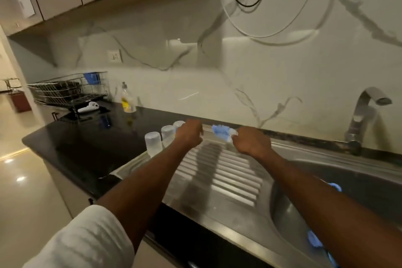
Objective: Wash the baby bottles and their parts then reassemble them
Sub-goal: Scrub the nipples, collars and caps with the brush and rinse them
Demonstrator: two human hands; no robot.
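Above the draining board (219, 172), right hand (250, 141) grips a blue part (221, 132); left hand (188, 135) curled, contents unclear. A swing could topple 3 bottles (167, 137) beside it.

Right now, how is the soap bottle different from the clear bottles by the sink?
The soap bottle is tall with a yellow label and stands cap-up on the black counter. The clear bottles are short, frosted and plain, and seem to stand upside down at the drainboard's edge. All stand untouched.

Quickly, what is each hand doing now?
Left hand: fingers curled; cannot tell if it holds anything.
Right hand: grips a blue, blurred bottle part.
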